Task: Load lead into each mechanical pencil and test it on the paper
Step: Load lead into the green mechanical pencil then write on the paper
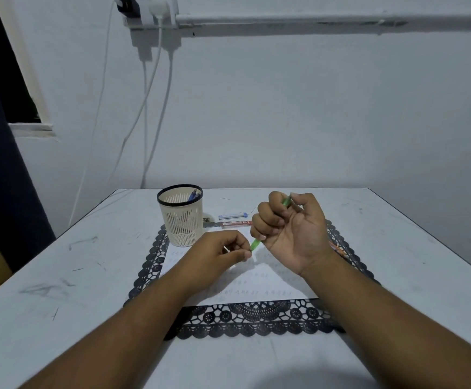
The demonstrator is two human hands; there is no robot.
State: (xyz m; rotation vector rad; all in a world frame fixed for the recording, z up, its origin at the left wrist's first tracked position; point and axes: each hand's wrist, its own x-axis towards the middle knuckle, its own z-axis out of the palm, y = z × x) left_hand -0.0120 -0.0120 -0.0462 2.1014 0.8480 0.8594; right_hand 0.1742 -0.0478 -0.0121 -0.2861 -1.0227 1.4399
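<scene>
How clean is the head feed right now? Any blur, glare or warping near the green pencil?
Head view: dim, cool, even light with no glare; soft shadows lie under both hands on the paper. Wide-angle warp bends the table edges and the wall pipe. The green pencil reads sharply in the right hand; whatever the left hand pinches is too small to tell.

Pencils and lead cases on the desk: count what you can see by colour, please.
Green pencil, gripped in the right hand, left hand pinching at its lower end: 1
Blue pencils in the cup: at least 1, exact number unclear
White-blue lead case: 1
Red lead case: 1
Total: at least 4
</scene>
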